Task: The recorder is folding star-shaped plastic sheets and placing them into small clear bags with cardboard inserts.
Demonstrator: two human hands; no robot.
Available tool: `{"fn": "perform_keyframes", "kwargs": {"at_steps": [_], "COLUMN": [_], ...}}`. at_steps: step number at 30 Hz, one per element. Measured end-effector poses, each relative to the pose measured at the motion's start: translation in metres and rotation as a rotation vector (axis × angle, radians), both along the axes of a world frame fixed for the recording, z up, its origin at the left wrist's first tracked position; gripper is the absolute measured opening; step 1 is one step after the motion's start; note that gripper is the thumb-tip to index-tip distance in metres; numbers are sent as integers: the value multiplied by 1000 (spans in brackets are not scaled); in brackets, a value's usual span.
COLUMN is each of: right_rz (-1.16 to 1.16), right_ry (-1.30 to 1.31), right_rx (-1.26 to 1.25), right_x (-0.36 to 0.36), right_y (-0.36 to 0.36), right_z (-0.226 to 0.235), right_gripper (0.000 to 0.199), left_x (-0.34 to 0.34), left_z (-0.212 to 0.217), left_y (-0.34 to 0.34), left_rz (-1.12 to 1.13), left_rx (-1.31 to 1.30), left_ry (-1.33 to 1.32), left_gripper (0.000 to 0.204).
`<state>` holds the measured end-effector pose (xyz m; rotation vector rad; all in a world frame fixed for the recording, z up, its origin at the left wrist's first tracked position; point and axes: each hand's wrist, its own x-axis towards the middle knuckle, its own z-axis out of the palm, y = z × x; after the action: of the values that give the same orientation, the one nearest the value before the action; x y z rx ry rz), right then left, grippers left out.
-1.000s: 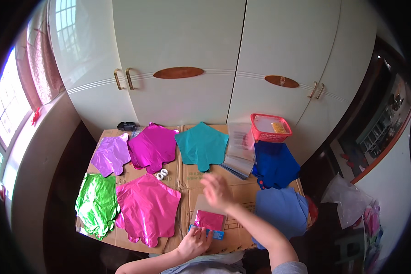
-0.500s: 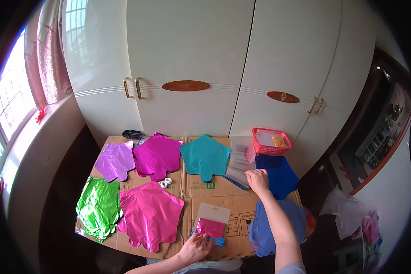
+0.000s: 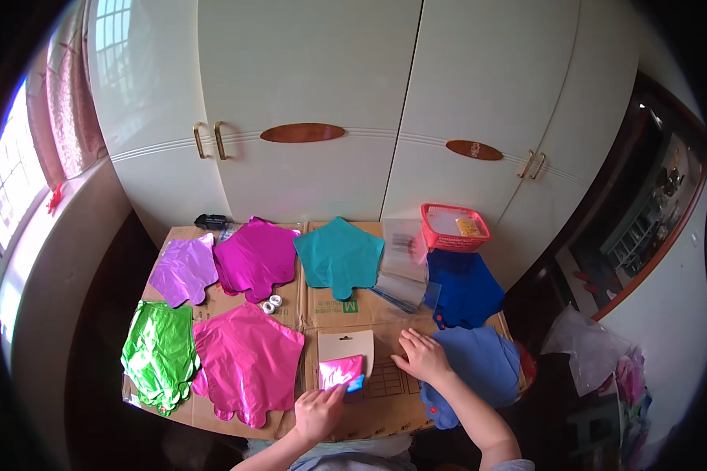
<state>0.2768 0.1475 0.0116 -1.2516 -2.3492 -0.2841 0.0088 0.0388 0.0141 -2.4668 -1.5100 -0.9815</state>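
My left hand (image 3: pixel 319 412) is closed at the lower edge of a white hang card (image 3: pixel 346 341). On that card sits a folded shiny pink foil piece (image 3: pixel 341 371), with a bit of blue showing by my fingertips. My right hand (image 3: pixel 423 358) hovers just right of the card with fingers apart and nothing visible in it. Beside it lies a pile of dull blue star-shaped foil balloons (image 3: pixel 479 363). Above it, clear plastic sleeves (image 3: pixel 404 289) lie fanned out next to a dark blue foil pile (image 3: pixel 465 286).
Flat foil balloons in teal (image 3: pixel 339 255), magenta (image 3: pixel 257 257), lilac (image 3: pixel 184 268), green (image 3: pixel 159 353) and pink (image 3: pixel 249 359) cover the cardboard (image 3: pixel 338 315). Two white ribbon rolls (image 3: pixel 272 304) lie among them. A red basket (image 3: pixel 456 228) stands at the back right, before white cabinets (image 3: pixel 306 71).
My right hand has come from the plastic sleeves toward the card, and its fingers have spread. The sleeves lie fanned wider. My left hand has shifted slightly, tilting the card's lower end.
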Motion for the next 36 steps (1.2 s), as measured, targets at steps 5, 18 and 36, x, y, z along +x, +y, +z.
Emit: {"fn": "perform_keyframes", "kwargs": {"at_steps": [5,18,36], "right_rz": [-60,-113,142], "right_ry": [31,30,174], "right_rx": [-13,-39,15], "right_x": [-4,-13,-58], "right_y": [2,11,-7], "right_z": [0,-9,-7], "right_gripper": [21,9,9], "left_x": [6,0,-6], "left_z": [2,2,4], "left_y": [3,7,6], "left_rz": [9,-215,-365], "left_rx": [-40,45,64], "left_ry": [1,310,311], "left_gripper": [38,40,38]}}
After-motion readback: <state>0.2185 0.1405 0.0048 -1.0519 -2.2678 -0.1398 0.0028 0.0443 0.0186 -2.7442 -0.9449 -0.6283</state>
